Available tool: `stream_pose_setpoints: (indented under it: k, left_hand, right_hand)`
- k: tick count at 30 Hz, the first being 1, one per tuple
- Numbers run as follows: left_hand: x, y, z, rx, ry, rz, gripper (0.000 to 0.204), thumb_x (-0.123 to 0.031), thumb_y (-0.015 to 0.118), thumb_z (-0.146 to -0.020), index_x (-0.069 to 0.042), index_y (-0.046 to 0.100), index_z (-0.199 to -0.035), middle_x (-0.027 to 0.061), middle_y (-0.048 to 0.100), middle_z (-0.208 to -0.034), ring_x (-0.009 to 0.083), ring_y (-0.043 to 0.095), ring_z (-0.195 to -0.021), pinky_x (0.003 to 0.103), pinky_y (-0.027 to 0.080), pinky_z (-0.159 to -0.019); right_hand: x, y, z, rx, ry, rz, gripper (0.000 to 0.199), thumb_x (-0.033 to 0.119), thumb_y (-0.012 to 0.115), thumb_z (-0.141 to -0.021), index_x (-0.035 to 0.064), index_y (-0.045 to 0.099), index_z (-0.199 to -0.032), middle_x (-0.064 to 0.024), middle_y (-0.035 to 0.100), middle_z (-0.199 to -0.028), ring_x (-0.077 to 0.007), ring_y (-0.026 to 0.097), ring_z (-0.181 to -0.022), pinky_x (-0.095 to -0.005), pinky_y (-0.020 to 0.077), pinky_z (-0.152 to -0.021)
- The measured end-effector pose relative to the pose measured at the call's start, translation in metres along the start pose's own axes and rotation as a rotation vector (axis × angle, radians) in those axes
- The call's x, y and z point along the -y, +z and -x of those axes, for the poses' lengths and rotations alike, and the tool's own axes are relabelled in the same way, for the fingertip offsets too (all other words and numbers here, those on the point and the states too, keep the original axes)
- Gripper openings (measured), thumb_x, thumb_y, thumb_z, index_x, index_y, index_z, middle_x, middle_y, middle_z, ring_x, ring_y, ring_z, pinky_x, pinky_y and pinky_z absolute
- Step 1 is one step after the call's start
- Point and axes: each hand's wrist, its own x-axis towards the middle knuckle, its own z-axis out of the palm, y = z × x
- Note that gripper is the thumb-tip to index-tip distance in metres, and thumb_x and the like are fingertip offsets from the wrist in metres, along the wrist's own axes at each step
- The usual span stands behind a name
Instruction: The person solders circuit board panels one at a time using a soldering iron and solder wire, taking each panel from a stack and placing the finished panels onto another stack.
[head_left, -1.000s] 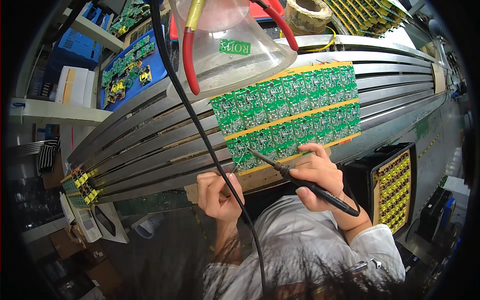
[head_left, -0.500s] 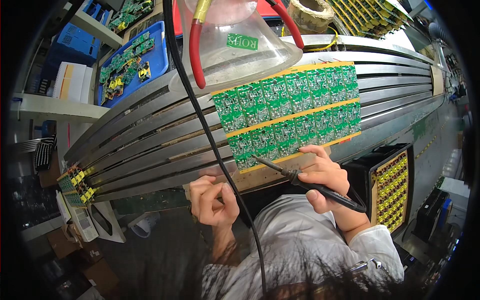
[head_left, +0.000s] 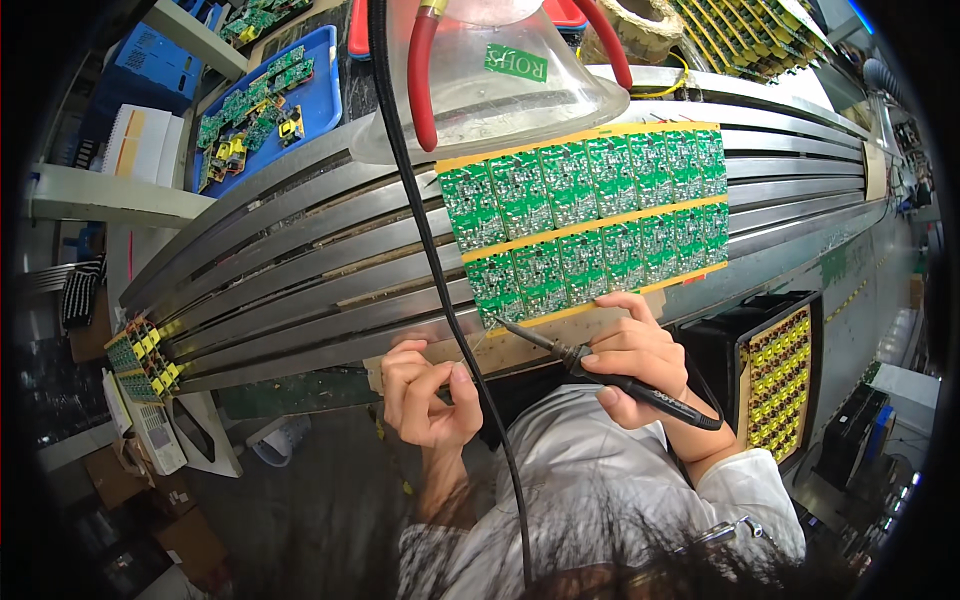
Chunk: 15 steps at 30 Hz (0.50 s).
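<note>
A green circuit board panel (head_left: 575, 215) with yellow strips lies on metal rails, its several boards set in two rows. My right hand (head_left: 640, 350) is closed around a black soldering iron (head_left: 635, 392), held like a pen. The iron's tip is at the panel's near left corner, touching or just above it. Left of the iron, my left hand (head_left: 430, 395) is closed in a pinch. A thin pale strand, seemingly solder wire (head_left: 481, 340), runs from its fingertips toward the iron tip. The part between the fingers is hidden.
A clear plastic funnel-shaped hood (head_left: 500, 100) and red-handled pliers (head_left: 422, 100) are beyond the panel. A black cable (head_left: 425, 225) hangs across the view. A blue tray (head_left: 325, 110) of boards stands far left. At right is a black bin (head_left: 715, 345) with yellow-component boards.
The iron tip has moved left and nearer, toward the panel's near left corner. My left hand keeps its pinch, and the thin strand now shows. The whole view has shifted slightly.
</note>
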Motion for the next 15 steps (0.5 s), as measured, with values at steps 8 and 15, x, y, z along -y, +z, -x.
stream_pose_setpoints:
  k: [8,15]
  left_hand:
    - [-0.008,-0.002,0.007,-0.066,-0.137,-0.067,0.013,0.005,0.068,-0.078,-0.005,0.067,-0.086,0.0040,0.050,-0.077,0.0201,0.046,-0.071,0.038,0.050,-0.071]
    - [-0.010,0.006,0.002,-0.002,-0.105,-0.096,0.015,0.007,0.070,-0.078,-0.005,0.070,-0.087,0.0041,0.053,-0.079,0.0203,0.048,-0.072,0.034,0.045,-0.066]
  right_hand:
    - [-0.002,-0.007,0.003,-0.019,-0.001,-0.036,0.020,0.013,0.068,-0.084,-0.0008,0.072,-0.099,-0.0081,0.066,-0.076,-0.0212,0.060,-0.066,-0.0558,0.0490,-0.102]
    - [-0.005,-0.026,0.009,-0.201,0.073,-0.115,0.022,0.016,0.066,-0.087,-0.0018,0.070,-0.100,-0.0103,0.066,-0.075,-0.0234,0.060,-0.067,-0.0558,0.0493,-0.102]
